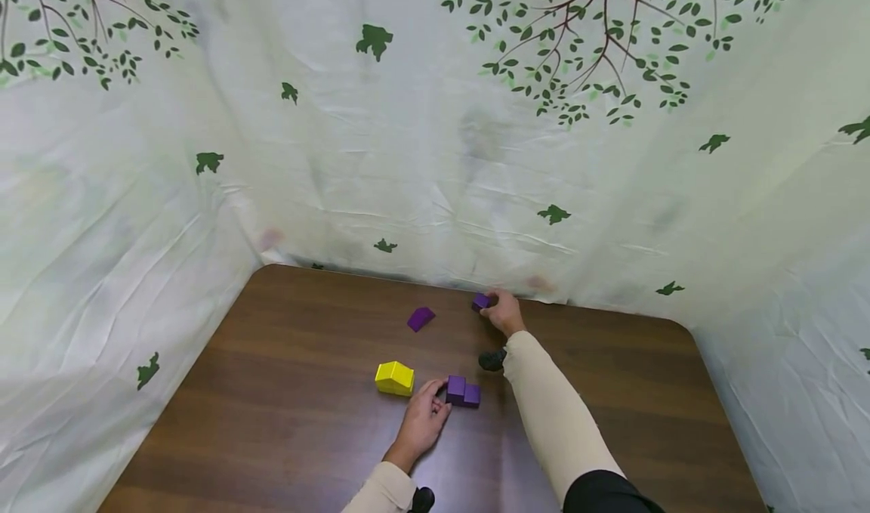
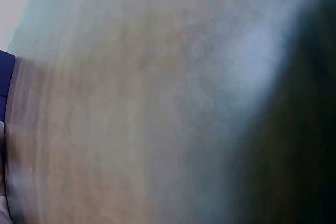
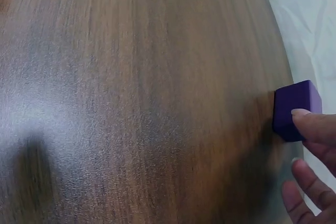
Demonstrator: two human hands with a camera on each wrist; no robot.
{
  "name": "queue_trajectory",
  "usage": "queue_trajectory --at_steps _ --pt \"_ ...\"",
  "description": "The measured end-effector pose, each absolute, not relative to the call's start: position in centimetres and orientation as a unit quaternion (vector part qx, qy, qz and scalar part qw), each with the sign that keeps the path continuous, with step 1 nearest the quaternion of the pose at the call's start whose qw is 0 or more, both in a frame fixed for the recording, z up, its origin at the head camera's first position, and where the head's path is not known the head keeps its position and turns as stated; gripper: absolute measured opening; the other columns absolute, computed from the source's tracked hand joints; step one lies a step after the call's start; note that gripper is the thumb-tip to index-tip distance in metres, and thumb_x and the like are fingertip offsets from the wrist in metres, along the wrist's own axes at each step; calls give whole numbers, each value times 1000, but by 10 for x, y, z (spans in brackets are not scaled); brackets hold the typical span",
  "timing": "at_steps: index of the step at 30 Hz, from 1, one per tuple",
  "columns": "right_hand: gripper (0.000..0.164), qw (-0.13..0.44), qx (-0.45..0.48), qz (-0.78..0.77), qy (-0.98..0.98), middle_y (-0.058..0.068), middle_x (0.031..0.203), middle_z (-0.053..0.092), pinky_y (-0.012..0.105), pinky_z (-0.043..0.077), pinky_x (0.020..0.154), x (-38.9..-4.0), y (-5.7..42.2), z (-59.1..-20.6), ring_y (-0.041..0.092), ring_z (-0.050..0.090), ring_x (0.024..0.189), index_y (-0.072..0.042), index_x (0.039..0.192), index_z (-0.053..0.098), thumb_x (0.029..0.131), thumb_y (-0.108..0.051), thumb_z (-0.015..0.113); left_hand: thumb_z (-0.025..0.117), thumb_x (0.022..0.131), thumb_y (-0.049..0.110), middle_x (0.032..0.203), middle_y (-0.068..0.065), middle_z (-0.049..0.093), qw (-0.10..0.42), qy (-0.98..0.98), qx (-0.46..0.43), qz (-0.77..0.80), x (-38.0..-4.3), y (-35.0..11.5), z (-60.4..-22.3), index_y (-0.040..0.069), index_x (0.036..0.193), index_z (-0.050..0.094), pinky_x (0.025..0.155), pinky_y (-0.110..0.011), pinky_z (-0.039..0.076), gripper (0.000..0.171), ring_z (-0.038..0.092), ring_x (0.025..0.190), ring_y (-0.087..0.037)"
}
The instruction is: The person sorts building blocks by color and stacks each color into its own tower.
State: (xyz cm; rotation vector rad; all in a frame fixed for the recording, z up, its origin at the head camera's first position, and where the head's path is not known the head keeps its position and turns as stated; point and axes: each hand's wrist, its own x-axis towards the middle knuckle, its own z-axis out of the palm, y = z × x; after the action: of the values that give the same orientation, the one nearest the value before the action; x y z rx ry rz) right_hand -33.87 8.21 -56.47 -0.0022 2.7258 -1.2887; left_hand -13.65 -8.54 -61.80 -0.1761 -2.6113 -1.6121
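Observation:
Toward the far edge of the table, my right hand [image 1: 504, 313] pinches a small purple block [image 1: 481, 301]. The right wrist view shows the thumb pressed on a face of that purple block [image 3: 292, 109], with the lower fingers curled apart from it. Nearer, my left hand [image 1: 423, 416] has its thumb and index finger at the left side of a taller purple block [image 1: 456, 389], gripping it. Against that one's right side stands a lower purple block [image 1: 472, 396]. In the left wrist view only a sliver of purple block [image 2: 6, 74] and fingertips show at the left edge.
A yellow house-shaped block [image 1: 395, 378] stands just left of my left hand. A loose purple block with a slanted side [image 1: 421, 318] lies farther back. White leaf-patterned cloth [image 1: 421, 158] hangs behind the brown wooden table [image 1: 306, 332] and at its sides.

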Motion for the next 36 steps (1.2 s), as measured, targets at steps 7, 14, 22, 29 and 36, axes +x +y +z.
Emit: queue_trajectory --at_steps 7,14,22,29,36 --pt "38 66 2 -435 898 24 127 57 48 39 101 -337 82 -568 39 51 120 2 118 63 81 1 72 66 85 -5 118 -17 59 38 -847 -57 -528 -135 -86 -617 -9 124 56 67 -22 50 41 55 72 -5" --pt "36 77 -14 -436 896 22 124 60 45 44 92 -328 84 -569 37 55 111 -1 120 64 85 -3 71 66 85 -4 120 -17 58 36 -848 -49 -527 -134 -88 -616 -8 125 56 67 -22 50 41 55 72 -5" --pt "35 72 -49 -467 880 22 104 67 40 50 79 -303 97 -566 33 64 94 4 118 62 84 1 69 66 85 -5 118 -19 59 48 -847 -69 -525 -136 -86 -620 -9 123 56 66 -22 50 40 56 71 -5" --pt "34 74 -83 -474 873 15 99 69 35 51 74 -271 112 -558 26 65 90 -1 119 64 85 -2 71 66 84 -7 118 -20 59 50 -844 -67 -530 -135 -84 -616 -10 123 56 66 -23 50 40 56 70 -8" --pt "33 51 -102 -514 850 18 106 67 38 54 77 -234 116 -557 31 66 95 0 117 65 84 1 71 66 84 -7 118 -20 59 52 -842 -75 -532 -137 -86 -621 -10 123 56 66 -23 51 40 57 70 -9"
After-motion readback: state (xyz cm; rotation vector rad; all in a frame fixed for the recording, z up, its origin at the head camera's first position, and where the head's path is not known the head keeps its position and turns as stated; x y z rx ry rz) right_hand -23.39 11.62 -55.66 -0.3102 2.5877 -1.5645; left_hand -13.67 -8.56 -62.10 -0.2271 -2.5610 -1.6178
